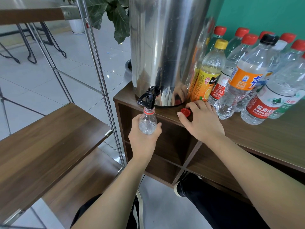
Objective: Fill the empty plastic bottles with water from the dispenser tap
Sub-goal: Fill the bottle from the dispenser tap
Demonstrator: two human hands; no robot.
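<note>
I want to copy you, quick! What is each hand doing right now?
Left hand: grips the open bottle under the tap.
Right hand: open, resting on the cabinet, fingers touching the red cap.

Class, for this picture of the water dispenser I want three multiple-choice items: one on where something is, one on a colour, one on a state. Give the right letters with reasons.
1. Where does the loose red cap lie?
A. On the wooden cabinet top, at the right hand's fingers
B. On the floor
C. On the metal shelf rack

2. What colour is the cap of the orange-juice bottle?
A. Black
B. Yellow
C. Red

3. What state is the bottle in the left hand in?
A. Capped and lying flat
B. Open, its mouth held up under the black tap
C. Standing among the other bottles

Answers:
1 A: the cap sits on the wood by the right hand.
2 B: its cap is yellow.
3 B: the neck has no cap and meets the tap spout.
</note>
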